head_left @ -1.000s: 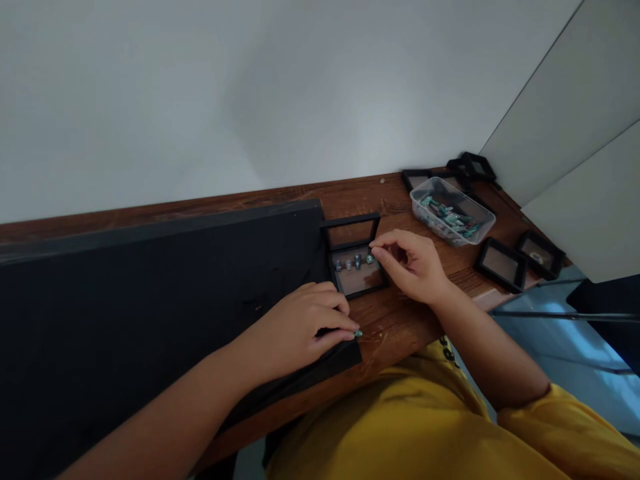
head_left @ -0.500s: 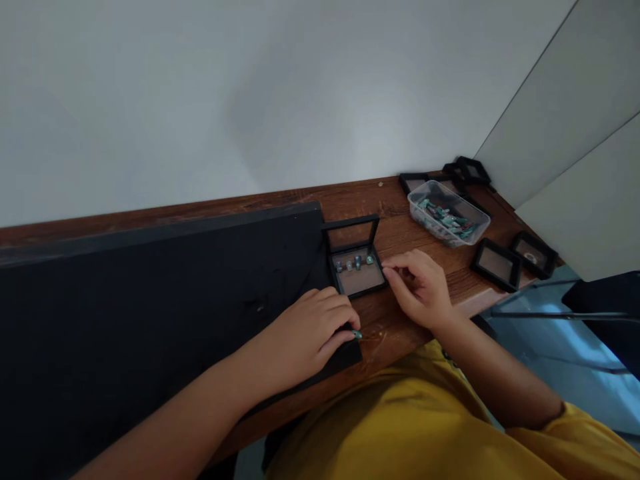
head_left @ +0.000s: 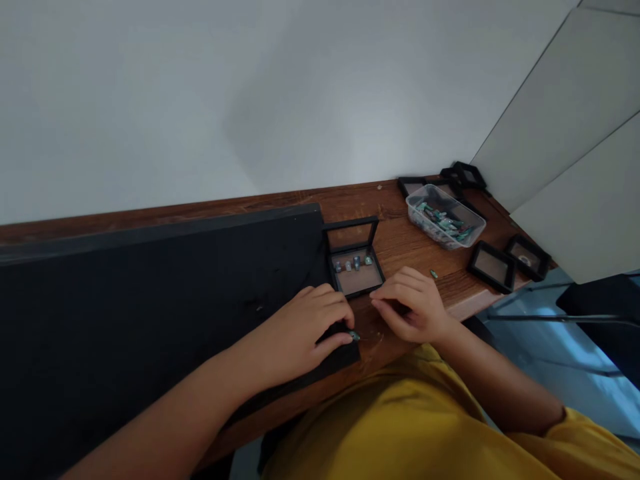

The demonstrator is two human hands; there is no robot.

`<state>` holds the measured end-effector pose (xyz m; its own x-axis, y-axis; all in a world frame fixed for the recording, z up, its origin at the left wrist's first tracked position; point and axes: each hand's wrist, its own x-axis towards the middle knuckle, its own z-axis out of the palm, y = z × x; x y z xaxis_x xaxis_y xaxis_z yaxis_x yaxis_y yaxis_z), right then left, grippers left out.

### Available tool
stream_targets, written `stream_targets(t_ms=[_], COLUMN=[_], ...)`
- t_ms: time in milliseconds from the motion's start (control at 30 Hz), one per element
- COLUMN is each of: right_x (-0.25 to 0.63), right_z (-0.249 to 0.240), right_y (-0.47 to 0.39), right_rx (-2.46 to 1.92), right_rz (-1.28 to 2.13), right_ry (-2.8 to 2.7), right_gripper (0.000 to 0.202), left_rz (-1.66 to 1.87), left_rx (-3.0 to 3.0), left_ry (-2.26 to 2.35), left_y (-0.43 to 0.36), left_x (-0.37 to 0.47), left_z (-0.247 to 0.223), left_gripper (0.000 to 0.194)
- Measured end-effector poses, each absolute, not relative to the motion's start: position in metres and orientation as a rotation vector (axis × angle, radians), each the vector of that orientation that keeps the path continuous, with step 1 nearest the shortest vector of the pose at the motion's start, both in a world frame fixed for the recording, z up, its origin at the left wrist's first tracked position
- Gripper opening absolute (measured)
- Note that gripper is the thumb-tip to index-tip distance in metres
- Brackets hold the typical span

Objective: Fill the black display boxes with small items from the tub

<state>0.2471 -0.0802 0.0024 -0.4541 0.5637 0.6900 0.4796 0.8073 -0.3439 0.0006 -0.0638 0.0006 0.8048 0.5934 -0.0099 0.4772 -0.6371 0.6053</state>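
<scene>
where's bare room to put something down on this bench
Free: most of the black mat beyond the left forearm, and the wood between open case and plastic tub. Crowded: black cases around the tub at right, and the open case's near side, by left hand and right hand.

Green piece (head_left: pixel 355 336) partly hidden by left hand (head_left: pixel 316 323), black board (head_left: pixel 145 307) cut off at frame's left edge.

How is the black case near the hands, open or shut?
Open: the case has its lid raised at the back, and four small pieces sit in a row inside.
</scene>
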Motion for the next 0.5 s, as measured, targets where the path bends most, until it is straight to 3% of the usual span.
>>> stream_targets(t_ms=[233, 500], right_x=[0.2509, 0.2524], right_z=[-0.0011, -0.0008], right_y=[-0.0841, -0.0784], right_rx=[-0.726, -0.775], right_rz=[0.28, 0.411], right_ry=[-2.33, -2.467], right_gripper=[0.01, 0.024], left_rz=[0.289, 0.328], left_rx=[2.41, 2.43], left_ry=[0.801, 0.803], left_y=[-0.0579, -0.0574], left_x=[0.0025, 0.0041], left_z=[0.0005, 0.0], left_gripper=[0.017, 0.018])
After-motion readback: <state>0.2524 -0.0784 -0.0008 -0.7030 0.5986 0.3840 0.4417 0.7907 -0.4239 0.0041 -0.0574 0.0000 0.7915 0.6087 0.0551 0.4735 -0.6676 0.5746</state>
